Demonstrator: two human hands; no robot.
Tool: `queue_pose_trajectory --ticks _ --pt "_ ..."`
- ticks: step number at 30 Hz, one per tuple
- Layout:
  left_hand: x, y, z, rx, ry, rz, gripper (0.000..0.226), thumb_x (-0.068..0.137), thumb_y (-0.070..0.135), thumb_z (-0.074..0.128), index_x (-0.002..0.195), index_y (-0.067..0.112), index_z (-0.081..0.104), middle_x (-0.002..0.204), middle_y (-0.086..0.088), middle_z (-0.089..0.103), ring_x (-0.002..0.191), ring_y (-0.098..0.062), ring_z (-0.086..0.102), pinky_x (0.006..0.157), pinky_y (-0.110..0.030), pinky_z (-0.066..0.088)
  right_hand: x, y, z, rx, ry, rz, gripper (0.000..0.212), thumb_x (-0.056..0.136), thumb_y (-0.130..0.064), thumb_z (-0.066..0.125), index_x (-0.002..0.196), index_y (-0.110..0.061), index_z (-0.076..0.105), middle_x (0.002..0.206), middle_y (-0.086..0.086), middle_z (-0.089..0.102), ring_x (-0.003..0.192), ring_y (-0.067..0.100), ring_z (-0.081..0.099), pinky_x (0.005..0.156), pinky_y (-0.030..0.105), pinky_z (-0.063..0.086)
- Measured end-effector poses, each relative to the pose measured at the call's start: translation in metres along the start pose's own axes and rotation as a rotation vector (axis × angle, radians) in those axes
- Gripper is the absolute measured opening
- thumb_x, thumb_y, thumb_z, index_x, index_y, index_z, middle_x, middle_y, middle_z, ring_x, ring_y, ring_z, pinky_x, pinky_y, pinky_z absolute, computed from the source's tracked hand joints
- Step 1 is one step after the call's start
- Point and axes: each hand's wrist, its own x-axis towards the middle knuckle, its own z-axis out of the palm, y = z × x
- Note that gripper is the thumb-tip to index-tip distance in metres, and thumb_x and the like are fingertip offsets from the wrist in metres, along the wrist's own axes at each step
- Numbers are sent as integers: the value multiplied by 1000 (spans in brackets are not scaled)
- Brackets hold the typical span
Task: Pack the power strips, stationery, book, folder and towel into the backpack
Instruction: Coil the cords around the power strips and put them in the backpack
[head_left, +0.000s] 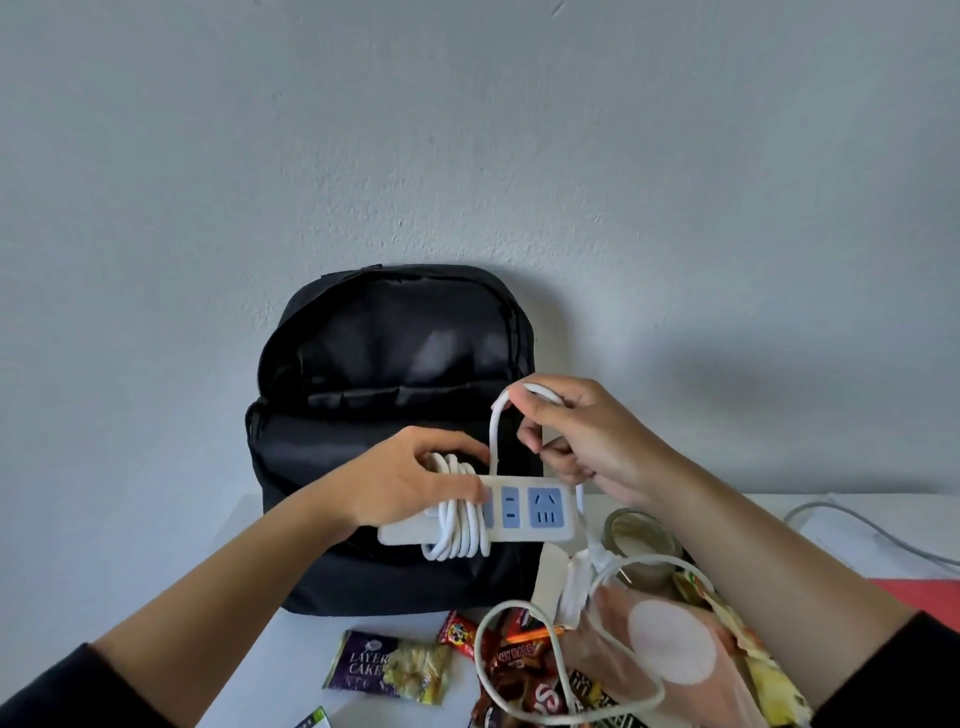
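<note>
A black backpack (384, 374) stands unzipped against the wall at the back of the white table. In front of it my left hand (410, 480) holds a white power strip (524, 514) with blue sockets, thumb pressed on several turns of white cord (457, 530) wound around its body. My right hand (587, 441), just right of the strip, pinches a loop of the same cord above it. The loose cord hangs down to a plug (587, 566) and a big loop over the snacks. A red folder (930, 597) shows at the right edge.
Snack packets lie near the front edge: a layer cake pack (387, 667), chocolate bars (519, 660) and a pink bag (670, 654). A glass jar (644, 535) stands right of the backpack. A grey cable (862, 525) runs along the table at the far right.
</note>
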Motion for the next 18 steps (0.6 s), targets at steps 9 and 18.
queue_pose_trajectory --ticks 9,18 --pt "-7 9 -1 -237 192 70 35 85 40 74 99 9 74 76 2 68 67 -5 61 60 -15 48 -18 -11 0 -104 -311 -28 31 104 -39 52 128 -34 70 68 5 41 55 20 18 53 35 15" --pt "-14 20 -16 -627 586 145 33 76 43 80 88 18 64 83 6 67 73 -10 67 60 -29 54 -20 25 -4 -63 -286 -83 27 103 -27 57 105 -3 69 77 10 59 63 20 53 68 30 46"
